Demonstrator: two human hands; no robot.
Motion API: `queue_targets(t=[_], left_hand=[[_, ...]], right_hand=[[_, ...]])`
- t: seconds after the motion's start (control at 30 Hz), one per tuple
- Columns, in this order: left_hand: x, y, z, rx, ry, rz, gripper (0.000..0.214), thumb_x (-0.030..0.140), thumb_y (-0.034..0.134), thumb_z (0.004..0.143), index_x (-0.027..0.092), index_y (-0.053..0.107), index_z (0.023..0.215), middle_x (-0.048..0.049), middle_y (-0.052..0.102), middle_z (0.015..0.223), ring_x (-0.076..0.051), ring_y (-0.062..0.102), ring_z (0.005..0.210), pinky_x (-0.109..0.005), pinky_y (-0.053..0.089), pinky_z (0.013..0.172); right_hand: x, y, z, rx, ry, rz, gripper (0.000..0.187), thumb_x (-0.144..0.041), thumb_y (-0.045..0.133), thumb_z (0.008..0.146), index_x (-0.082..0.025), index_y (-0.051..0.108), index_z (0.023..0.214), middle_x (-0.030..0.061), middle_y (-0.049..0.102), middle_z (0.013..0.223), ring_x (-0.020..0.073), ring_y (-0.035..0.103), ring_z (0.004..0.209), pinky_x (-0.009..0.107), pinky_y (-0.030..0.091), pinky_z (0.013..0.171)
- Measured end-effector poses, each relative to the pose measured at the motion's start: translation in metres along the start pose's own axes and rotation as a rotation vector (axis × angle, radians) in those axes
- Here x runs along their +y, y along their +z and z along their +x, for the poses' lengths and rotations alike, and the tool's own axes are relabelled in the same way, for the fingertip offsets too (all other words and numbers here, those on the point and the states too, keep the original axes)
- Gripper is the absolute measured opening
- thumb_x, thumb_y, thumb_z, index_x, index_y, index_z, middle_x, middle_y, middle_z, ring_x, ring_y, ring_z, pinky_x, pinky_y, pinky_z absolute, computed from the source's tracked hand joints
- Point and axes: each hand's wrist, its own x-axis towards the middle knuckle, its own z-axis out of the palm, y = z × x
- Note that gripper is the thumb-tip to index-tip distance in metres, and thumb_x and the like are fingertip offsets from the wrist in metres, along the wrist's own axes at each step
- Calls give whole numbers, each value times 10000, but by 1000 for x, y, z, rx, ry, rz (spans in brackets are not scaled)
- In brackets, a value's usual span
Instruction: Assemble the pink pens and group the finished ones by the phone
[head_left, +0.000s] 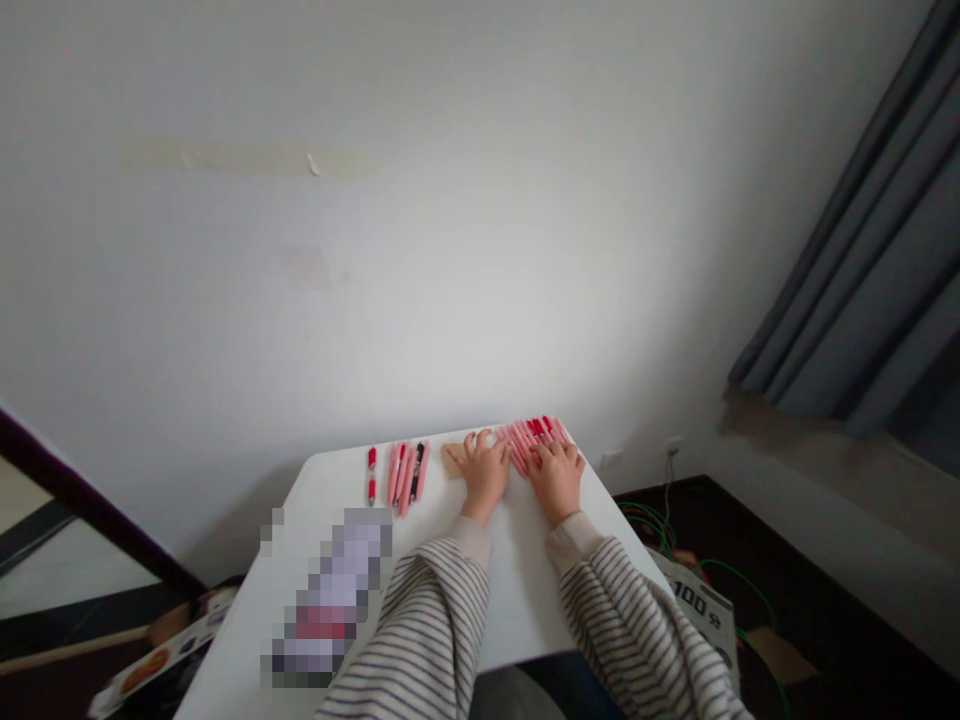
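A tight row of pink and red pens [520, 446] lies side by side at the far right corner of the white table [517, 610]. My left hand [486, 472] is at the row's left end, its fingers spread and partly over a small brown piece [453, 459]. My right hand [557, 478] rests on the near ends of the pens with its fingers bent but apart. Neither hand lifts anything. Left of them lies a small bunch of pink, red and black pens [407, 475]. A single red pen [371, 476] lies apart, farther left.
A blurred-out pale object [349, 570] lies on the table's left side. The wall [525, 250] stands behind the table's far edge. Green cables [720, 570] and a printed bag [701, 605] are on the floor at right, below a dark curtain [862, 270].
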Motion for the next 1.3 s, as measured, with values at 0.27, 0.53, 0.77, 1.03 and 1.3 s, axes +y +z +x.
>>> queue_targets(t=[0.27,0.53,0.77,1.03,1.3], left_hand=[[-22,-31,-18,132,-10,110,270,270,481,875,308,657,1077,-44,632,1171,-255,476,1155,-622,209,1105],[-50,-71,-38,124,-171,351,292,216,416,884,192,679,1010,-124,641,1105,-275,507,1147,-439,413,933],[-62,-80,-50,161,-288,445,356,208,446,851,220,634,1152,-115,619,1155,-283,519,1071,-503,400,919],[-62,-78,-49,170,-311,483,326,194,434,843,153,664,1070,-144,602,1181,-289,497,1094,-520,359,975],[-70,-71,-49,228,-241,352,308,261,476,852,189,670,1079,-126,609,1189,-298,490,1129,-557,325,1020]], right_hand=[[-10,-1,-2,29,-100,33,198,-265,549,879,-253,704,1002,83,642,1036,272,461,1040,399,329,884],[-46,5,-10,-98,-262,125,196,-237,580,858,-246,700,1012,88,635,997,256,479,1013,384,362,880],[-75,15,-14,-156,-323,148,187,-249,559,881,-239,702,1001,91,638,975,246,474,1007,366,366,855],[-61,25,-16,-106,-307,211,183,-208,552,880,-229,714,963,77,639,920,240,472,978,353,381,831],[-50,31,-13,-23,-380,398,267,-221,496,905,-217,656,1119,80,620,988,235,476,975,387,413,883]])
